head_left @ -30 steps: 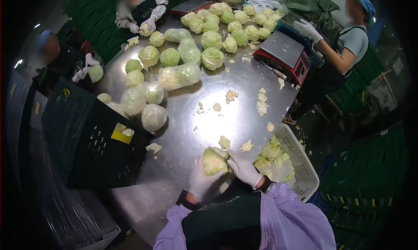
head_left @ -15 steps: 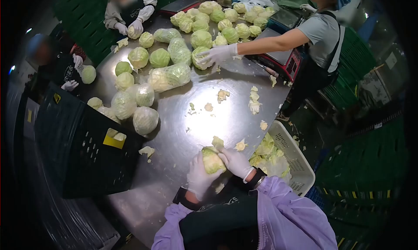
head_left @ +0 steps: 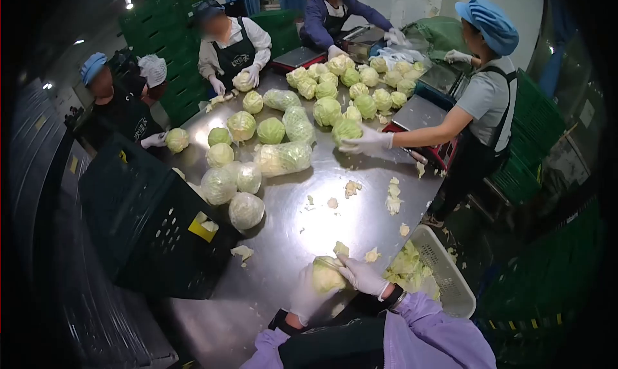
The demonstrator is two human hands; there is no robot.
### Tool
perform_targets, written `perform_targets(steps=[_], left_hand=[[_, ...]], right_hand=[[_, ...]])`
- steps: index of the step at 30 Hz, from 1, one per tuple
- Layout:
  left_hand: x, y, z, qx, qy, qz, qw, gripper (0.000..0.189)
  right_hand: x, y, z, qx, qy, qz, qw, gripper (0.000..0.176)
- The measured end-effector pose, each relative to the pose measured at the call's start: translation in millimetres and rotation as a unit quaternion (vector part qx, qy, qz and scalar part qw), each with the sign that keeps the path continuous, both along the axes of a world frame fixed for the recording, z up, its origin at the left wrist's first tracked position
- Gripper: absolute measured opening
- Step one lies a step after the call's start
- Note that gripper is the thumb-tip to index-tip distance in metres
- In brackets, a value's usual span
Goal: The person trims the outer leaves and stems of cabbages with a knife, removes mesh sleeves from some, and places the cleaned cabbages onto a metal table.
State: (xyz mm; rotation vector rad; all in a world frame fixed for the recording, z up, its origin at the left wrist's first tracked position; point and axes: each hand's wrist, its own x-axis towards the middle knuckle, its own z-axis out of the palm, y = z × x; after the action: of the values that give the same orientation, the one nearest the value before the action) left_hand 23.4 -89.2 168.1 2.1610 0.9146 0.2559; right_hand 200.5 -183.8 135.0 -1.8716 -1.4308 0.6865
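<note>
A pale green cabbage (head_left: 327,276) is gripped low over the near edge of the metal table (head_left: 290,224). My gloved left hand (head_left: 309,295) cups it from the left and below, fingers curled round its side. From the right, my gloved right hand (head_left: 364,276) presses bent fingers against its upper edge, where the outer leaves show. A small leaf piece (head_left: 341,248) sits just beyond those fingertips; I cannot tell whether they hold it. Leaf scraps (head_left: 372,255) lie on the steel close by.
A white basket (head_left: 454,276) of leaves stands at right, a dark green crate (head_left: 170,240) at left. Wrapped cabbages (head_left: 246,211) and loose ones (head_left: 242,126) cover the far table. Several co-workers stand around it; one's gloved hand (head_left: 367,140) holds a cabbage beside a red scale (head_left: 444,149).
My view has tilted up, so the scene sits lower and further right. Both hands stay on the cabbage. The left co-worker's cabbage has come down to the table edge.
</note>
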Motion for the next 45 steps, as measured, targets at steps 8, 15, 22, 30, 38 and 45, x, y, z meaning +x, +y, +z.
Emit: perform_targets(steps=[8,15,22,30,38,45], left_hand=[[13.2,-5.4,-0.5,0.033,0.024,-0.014,0.999,0.094],[10.2,-1.4,-8.9,0.056,-0.010,-0.029,0.998,0.097],[-4.1,-6.9,-15.2,0.071,-0.032,-0.004,0.997,0.095],[11.8,-0.4,10.2,0.018,-0.010,-0.033,0.999,0.088],[10.2,6.2,-16.2,-0.012,-0.047,-0.005,0.999,0.091],[6.7,9.3,-0.8,-0.028,-0.028,-0.039,0.998,0.089]], right_hand=[[-9.3,-5.2,-5.5,0.020,-0.071,-0.086,0.994,0.036],[9.0,6.2,-15.1,-0.011,-0.084,-0.072,0.994,0.028],[6.1,-1.2,26.2,-0.039,0.097,-0.070,0.992,0.045],[-16.8,-7.4,-7.6,0.004,-0.067,-0.072,0.995,0.049],[-9.3,12.0,0.9,-0.011,-0.123,-0.078,0.989,0.038],[8.8,26.2,4.0,-0.004,-0.071,-0.079,0.994,0.025]])
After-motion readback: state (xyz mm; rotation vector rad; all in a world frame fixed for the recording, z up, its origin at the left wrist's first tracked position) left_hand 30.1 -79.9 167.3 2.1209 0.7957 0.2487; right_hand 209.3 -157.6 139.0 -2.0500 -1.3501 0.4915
